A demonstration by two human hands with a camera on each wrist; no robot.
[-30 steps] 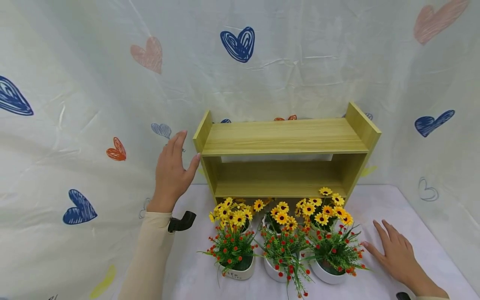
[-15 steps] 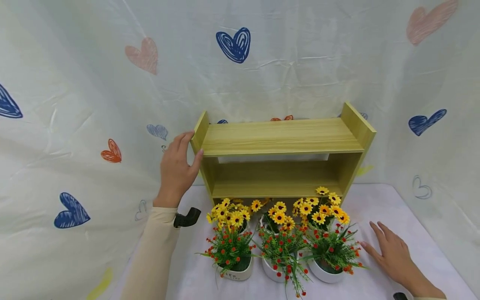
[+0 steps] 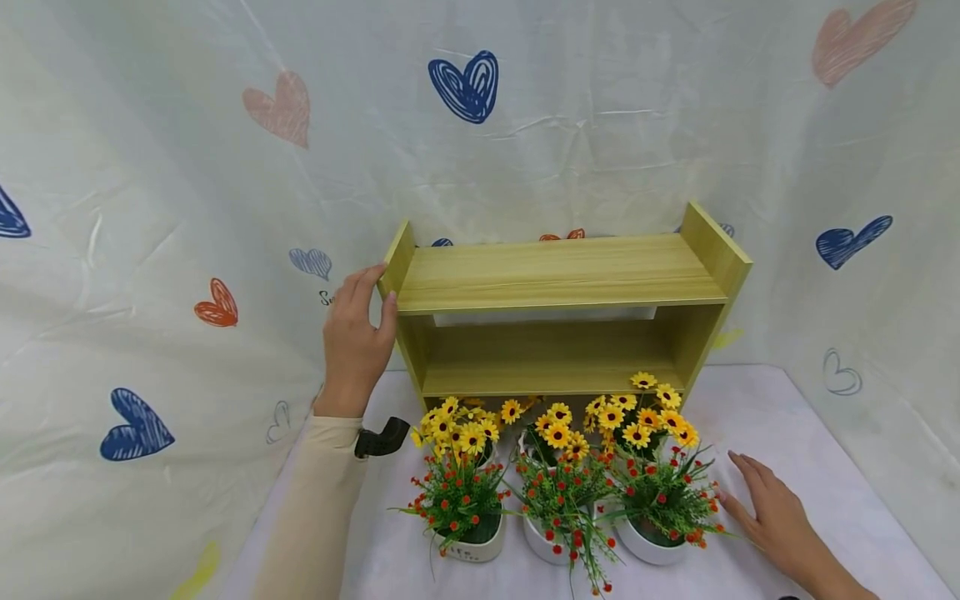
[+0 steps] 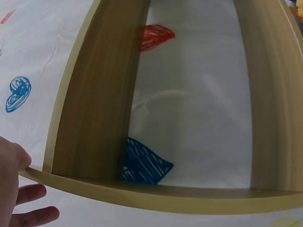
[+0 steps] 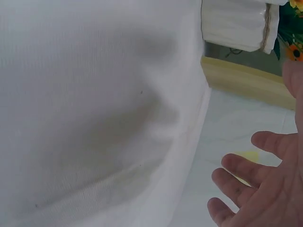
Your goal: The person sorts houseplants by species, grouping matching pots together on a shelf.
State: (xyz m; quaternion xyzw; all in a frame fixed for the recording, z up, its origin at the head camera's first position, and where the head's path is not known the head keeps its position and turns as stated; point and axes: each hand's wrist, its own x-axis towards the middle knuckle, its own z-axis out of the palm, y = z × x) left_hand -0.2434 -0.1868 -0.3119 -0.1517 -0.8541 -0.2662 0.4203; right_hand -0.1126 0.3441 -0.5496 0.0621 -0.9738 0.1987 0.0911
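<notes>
A two-tier wooden shelf (image 3: 540, 283) stands against the rear curtain. My left hand (image 3: 354, 342) is at its left side panel (image 4: 189, 201), fingertips touching the panel's front edge and its fingers fairly straight. The shelf's inside shows from close up in the left wrist view. To the right, my right hand (image 3: 776, 521) hovers by the tablecloth with fingers spread and nothing in it. Its fingertips reach near the rightmost red-flowered potted plant (image 3: 663, 508). Two more red-flowered potted plants, left (image 3: 459, 500) and middle (image 3: 558, 500), line the front.
Behind the red-flowered plants stand yellow-flowered potted plants, on the left (image 3: 461, 429), middle (image 3: 558, 433) and right (image 3: 648, 421), close before the shelf's base. A white cloth (image 3: 757, 408) covers the table. A curtain with printed hearts (image 3: 615, 150) hangs around it.
My left hand has moved right, up to the shelf's left side panel, and its thumb has drawn in to the edge. The right hand has shifted slightly. The plants stand as before.
</notes>
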